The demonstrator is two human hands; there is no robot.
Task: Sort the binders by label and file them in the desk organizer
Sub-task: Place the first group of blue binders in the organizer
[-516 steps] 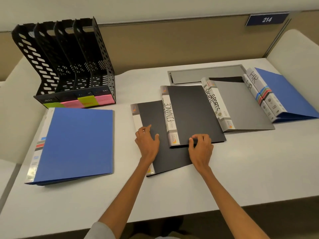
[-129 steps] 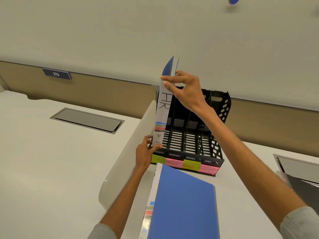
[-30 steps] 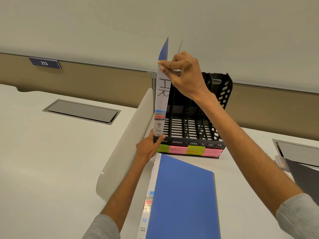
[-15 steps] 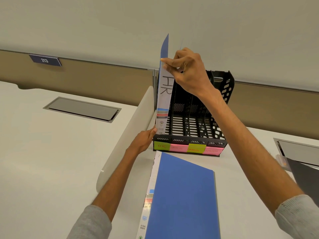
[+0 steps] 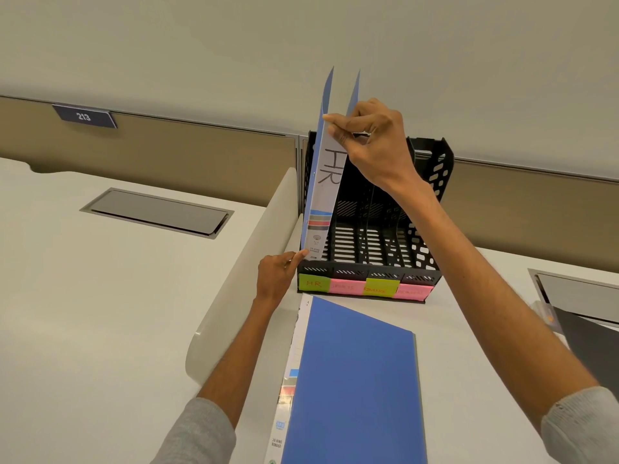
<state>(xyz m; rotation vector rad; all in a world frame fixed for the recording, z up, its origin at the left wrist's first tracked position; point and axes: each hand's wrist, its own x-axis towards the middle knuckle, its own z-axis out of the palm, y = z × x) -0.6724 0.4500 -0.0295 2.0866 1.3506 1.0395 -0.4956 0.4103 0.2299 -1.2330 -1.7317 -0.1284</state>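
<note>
A blue binder marked HR (image 5: pixel 325 192) stands upright in the leftmost slot of the black desk organizer (image 5: pixel 385 242), its spine facing me and its covers splayed at the top. My right hand (image 5: pixel 371 142) pinches the top of the spine. My left hand (image 5: pixel 278 276) rests at the organizer's front left corner, fingertips against the binder's lower edge. Sticky notes run along the organizer's front; the green one (image 5: pixel 314 283) under this slot reads HR. A second blue binder (image 5: pixel 355 386) lies flat on the desk in front of the organizer.
A curved white divider (image 5: pixel 241 283) separates this desk from the one on the left, which has a grey cable hatch (image 5: pixel 157 212). A dark binder's corner (image 5: pixel 582 333) shows at the right edge. A partition with plate 213 (image 5: pixel 83 117) runs behind.
Over the last second the HR binder has sunk lower into the leftmost slot and its covers have spread. My left hand slid from the binder's foot to the organizer's corner.
</note>
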